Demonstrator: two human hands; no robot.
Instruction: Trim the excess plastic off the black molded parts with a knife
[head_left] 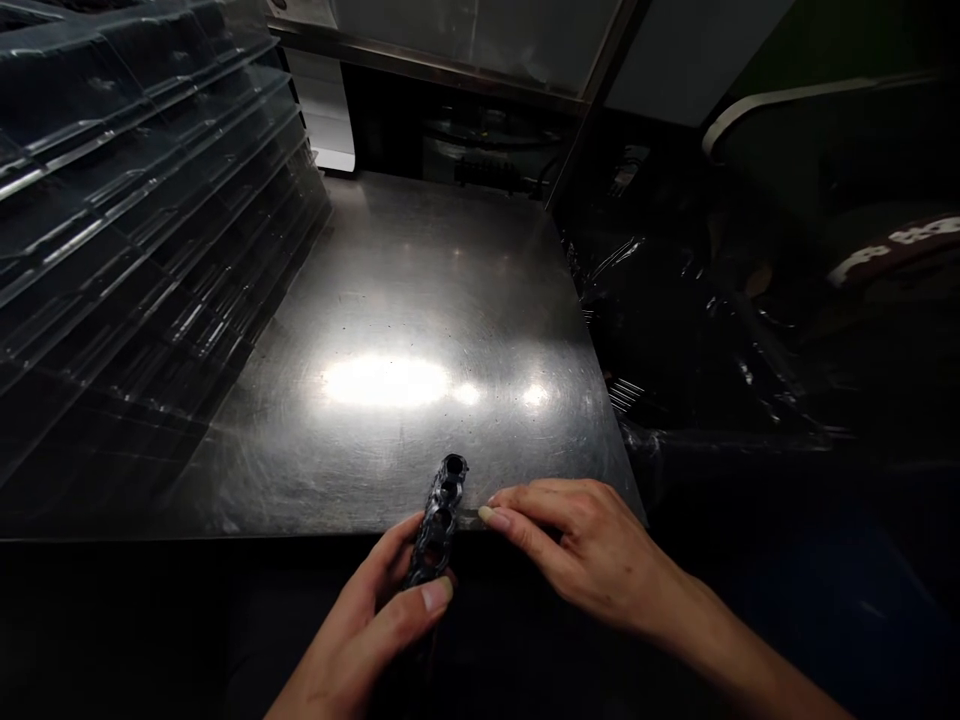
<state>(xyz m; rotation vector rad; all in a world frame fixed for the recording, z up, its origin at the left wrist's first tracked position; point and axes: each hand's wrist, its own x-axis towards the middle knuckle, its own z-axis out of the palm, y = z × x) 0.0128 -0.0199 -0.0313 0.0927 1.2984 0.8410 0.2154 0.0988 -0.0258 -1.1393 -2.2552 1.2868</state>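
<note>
A single head-worn camera looks forward and steeply down from close above the near edge of a steel tabletop (420, 300). Stacked clear trays (127, 200) fill its left side, and dark plastic sheeting (675, 300) its right.
</note>
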